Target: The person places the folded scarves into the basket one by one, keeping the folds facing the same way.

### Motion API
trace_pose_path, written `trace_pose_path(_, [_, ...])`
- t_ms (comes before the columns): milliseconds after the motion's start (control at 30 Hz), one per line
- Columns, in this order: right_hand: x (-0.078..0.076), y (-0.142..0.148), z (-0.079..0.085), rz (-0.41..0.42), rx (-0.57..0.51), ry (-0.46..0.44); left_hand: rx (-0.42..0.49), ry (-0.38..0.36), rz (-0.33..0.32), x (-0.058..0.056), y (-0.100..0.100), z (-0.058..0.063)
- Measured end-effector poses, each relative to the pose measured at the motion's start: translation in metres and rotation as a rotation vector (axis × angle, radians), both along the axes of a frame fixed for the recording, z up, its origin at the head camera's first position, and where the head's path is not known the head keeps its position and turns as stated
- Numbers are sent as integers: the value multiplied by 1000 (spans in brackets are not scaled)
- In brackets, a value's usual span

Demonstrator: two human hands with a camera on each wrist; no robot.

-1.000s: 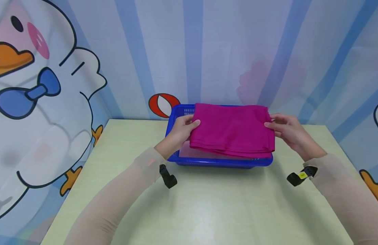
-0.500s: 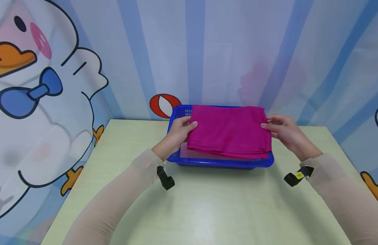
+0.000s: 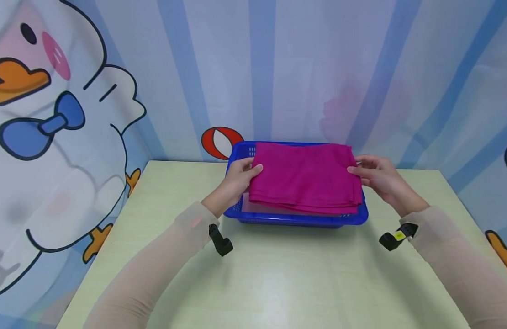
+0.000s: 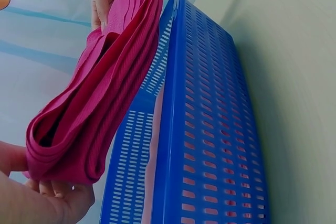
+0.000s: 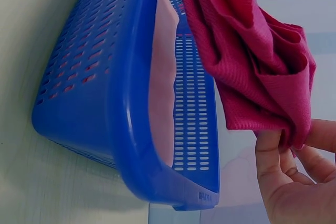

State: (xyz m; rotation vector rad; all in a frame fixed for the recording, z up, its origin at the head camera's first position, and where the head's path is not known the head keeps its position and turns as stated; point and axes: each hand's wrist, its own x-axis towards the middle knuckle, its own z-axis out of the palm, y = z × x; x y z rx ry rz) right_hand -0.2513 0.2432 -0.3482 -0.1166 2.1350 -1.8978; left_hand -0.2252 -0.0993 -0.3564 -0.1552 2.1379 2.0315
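A folded magenta cloth (image 3: 304, 178) hangs level above a blue plastic basket (image 3: 294, 220), several layers thick. My left hand (image 3: 236, 182) pinches its left end, thumb on top and fingers beneath. At the opposite end my right hand (image 3: 382, 180) grips the cloth between thumb and fingers. Both wrist views show a gap between the cloth and the basket's rim. Inside the basket lies a pale pink cloth (image 5: 164, 82), mostly hidden from the head view by the magenta one. Its pink also shows through the slots of the basket wall (image 4: 210, 129).
The basket stands on a light wooden table (image 3: 278, 274), near its back edge. Behind it hangs a blue striped curtain (image 3: 294, 68) with a printed duck at the left. A small black camera sits on each wrist.
Both hands have shifted slightly left and a little down with the magenta cloth, still over the basket. The camera view has moved a touch. Neither grip has changed.
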Motion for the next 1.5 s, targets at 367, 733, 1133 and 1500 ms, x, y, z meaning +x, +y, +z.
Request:
trace_pose_path(367, [1, -3, -5, 0, -26, -2, -15, -21, 1, -1, -1, -8])
trace_pose_path(733, [-6, -11, -10, 24, 196, 32, -37, -21, 10, -3, -2, -16])
trace_pose_path(1133, [-9, -17, -13, 39, 302, 61, -71, -17, 16, -5, -1, -23])
trace_pose_path(1500, [-14, -20, -17, 53, 337, 83, -82, -30, 19, -6, 3, -29])
